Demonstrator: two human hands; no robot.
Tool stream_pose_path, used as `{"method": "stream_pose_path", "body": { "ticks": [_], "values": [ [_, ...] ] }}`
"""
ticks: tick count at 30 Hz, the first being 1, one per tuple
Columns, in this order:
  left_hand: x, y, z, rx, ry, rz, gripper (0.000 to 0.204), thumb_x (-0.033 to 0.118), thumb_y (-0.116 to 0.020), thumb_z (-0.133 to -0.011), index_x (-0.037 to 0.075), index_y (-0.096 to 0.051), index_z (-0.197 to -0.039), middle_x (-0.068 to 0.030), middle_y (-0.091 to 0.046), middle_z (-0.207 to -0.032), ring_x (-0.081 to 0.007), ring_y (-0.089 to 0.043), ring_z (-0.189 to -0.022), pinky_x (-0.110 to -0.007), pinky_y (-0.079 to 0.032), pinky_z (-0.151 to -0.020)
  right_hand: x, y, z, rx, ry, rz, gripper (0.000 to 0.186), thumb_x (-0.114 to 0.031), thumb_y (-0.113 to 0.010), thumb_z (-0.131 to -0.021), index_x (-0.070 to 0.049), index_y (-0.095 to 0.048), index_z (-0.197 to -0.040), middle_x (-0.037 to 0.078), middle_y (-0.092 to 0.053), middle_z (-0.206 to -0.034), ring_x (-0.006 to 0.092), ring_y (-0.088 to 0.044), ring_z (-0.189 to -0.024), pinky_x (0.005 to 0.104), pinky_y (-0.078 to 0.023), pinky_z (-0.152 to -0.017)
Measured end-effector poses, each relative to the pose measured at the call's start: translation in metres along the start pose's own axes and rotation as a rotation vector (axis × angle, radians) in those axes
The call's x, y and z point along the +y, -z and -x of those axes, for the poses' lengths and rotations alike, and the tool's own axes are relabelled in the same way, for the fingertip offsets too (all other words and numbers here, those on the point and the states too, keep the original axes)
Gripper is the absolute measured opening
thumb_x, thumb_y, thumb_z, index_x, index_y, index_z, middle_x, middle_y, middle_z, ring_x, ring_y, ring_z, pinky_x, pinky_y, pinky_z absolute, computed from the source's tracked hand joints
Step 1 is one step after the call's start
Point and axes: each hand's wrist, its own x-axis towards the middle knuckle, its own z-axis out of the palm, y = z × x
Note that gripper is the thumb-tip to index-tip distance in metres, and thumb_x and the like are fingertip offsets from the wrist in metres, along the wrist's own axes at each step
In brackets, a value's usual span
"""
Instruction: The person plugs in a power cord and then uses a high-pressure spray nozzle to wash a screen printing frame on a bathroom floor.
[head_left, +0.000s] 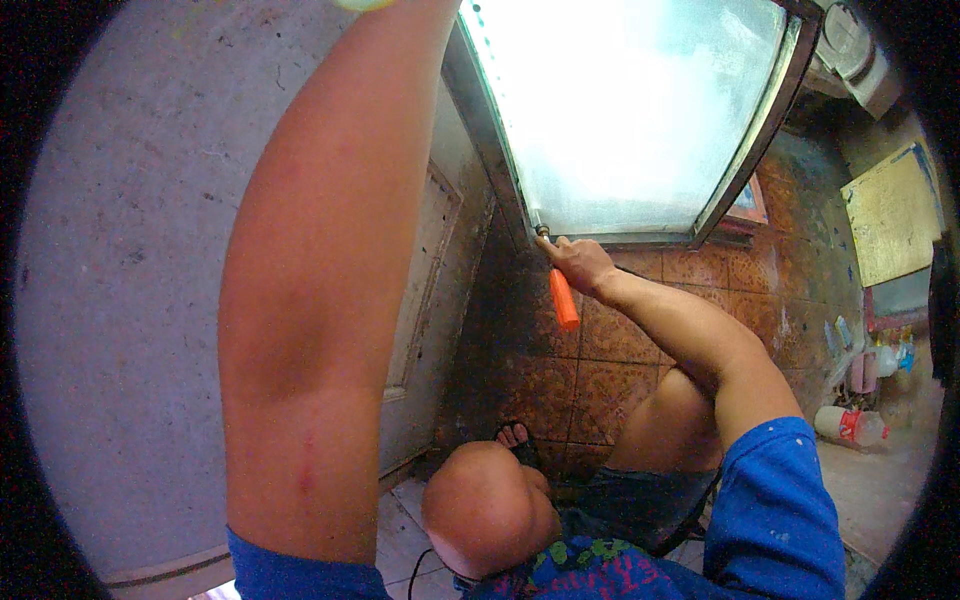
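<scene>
My left arm reaches up past the upper edge, so its hand is out of the picture. My right hand (583, 264) is closed on a slim tool with an orange handle (565, 300); the handle hangs below the fingers. The tool's narrow metal end points up at the lower left corner of a brightly lit, whitish panel (640, 130). A dark metal frame (655, 240) surrounds that panel. My fingers hide the middle of the tool, and its exact kind cannot be told.
A pale, stained wall or panel (140, 300) stands close on the left. Brown patterned tiles (620, 330) cover the floor. My bent knee (480, 500) is low in the middle. To the right are a yellowish board (893, 213) and a plastic bottle with a red label (850, 427).
</scene>
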Motion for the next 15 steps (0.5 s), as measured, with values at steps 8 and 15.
{"method": "stream_pose_path", "body": {
  "ticks": [8,15],
  "values": [
    [-0.0016,-0.0011,-0.002,0.003,-0.013,-0.031,0.048,0.049,-0.074,-0.08,0.005,-0.074,-0.101,-0.0125,-0.073,-0.094,-0.0225,-0.07,-0.083,-0.034,-0.054,-0.075,-0.0043,-0.0033,0.0104,-0.189,0.039,-0.023,0.049,-0.013,-0.047,-0.092,-0.014,-0.041,-0.14,0.014,-0.064,-0.089,0.0311,-0.068,-0.074,0.0423,-0.056,-0.062],
    [0.0017,0.0007,-0.003,0.011,-0.03,-0.093,0.048,0.05,-0.073,-0.08,0.006,-0.075,-0.1,-0.0125,-0.074,-0.093,-0.0221,-0.07,-0.081,-0.034,-0.053,-0.073,-0.0058,0.0015,0.0075,-0.218,0.024,-0.015,0.047,-0.014,-0.045,-0.094,-0.015,-0.043,-0.141,0.015,-0.064,-0.095,0.0316,-0.068,-0.078,0.0429,-0.057,-0.066]
  ]
}}
